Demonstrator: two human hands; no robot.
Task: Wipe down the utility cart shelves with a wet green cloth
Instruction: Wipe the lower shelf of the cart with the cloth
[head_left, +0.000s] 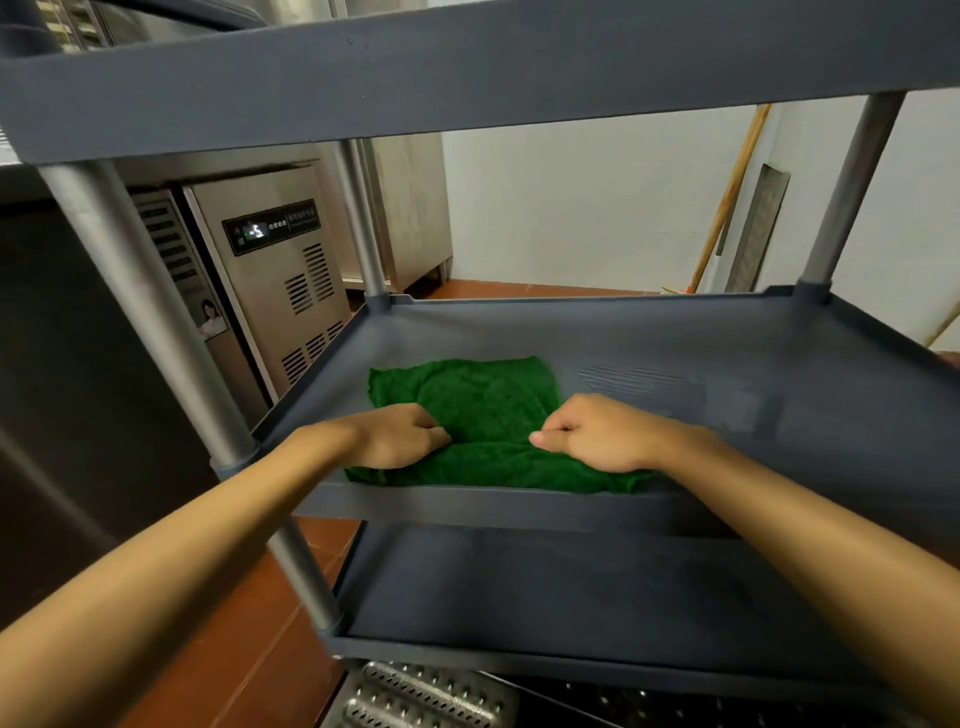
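A green cloth (483, 410) lies spread on the left part of the middle shelf (727, 374) of a dark grey utility cart. My left hand (400, 436) pinches the cloth near its left middle, fingers curled. My right hand (592, 434) pinches it near the right middle, thumb pointing left. A fold runs across the cloth between the two hands. The cloth's near edge lies against the shelf's front rim (493, 501).
The top shelf (467, 78) hangs just above the hands and the bottom shelf (571, 592) lies below. Metal posts (130, 291) stand at the corners. A steel refrigerator (270, 270) stands to the left, a broom handle (727, 197) leans on the back wall, and a perforated floor grate (426, 696) is below.
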